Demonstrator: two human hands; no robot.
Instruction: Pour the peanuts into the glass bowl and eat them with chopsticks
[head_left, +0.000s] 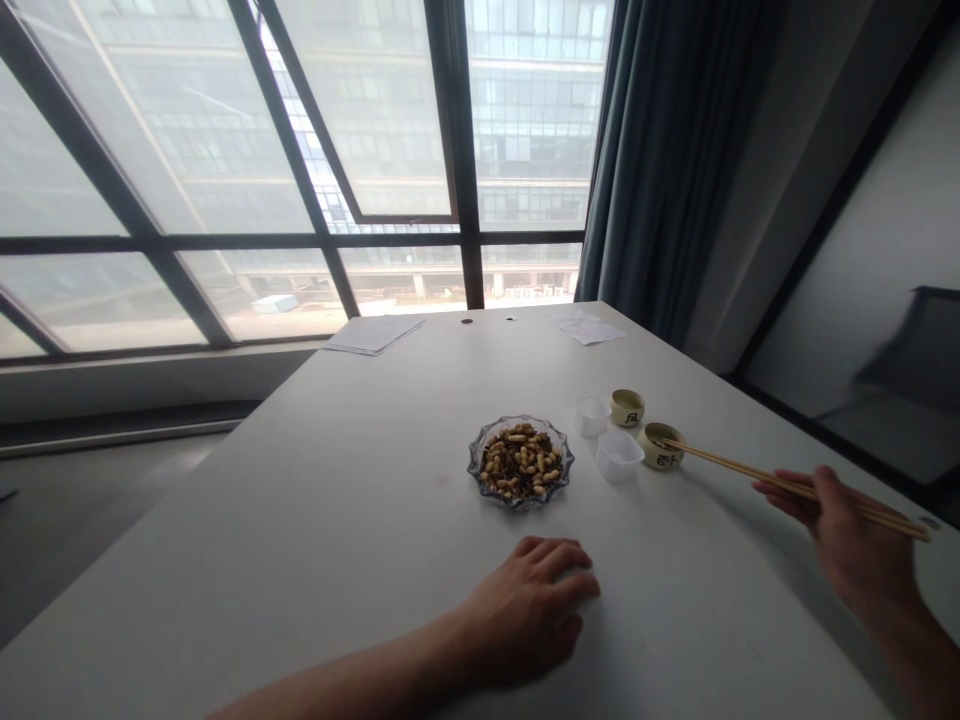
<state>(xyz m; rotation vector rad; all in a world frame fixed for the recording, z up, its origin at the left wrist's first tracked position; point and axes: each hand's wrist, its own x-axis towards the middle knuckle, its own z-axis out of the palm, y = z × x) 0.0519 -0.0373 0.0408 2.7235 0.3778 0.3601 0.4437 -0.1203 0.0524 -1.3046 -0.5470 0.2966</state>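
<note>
My right hand (855,535) grips a pair of wooden chopsticks (757,474) near their rear part. The chopstick tips reach into a small cream cup (661,458) with dark characters on its side; whether they pinch anything there is too small to tell. My left hand (529,610) rests on the table, palm down, fingers loosely bent and a little apart, holding nothing. Just beyond it stands a scalloped glass bowl (480,487) filled with peanuts (529,462) and dark seeds or shells.
Two clear plastic cups (619,460) and a second cream cup (626,408) stand between bowl and chopsticks. Papers (375,335) lie at the far left of the white table (337,500), more sheets (592,328) at the far right. Windows and a dark curtain (660,180) rise behind.
</note>
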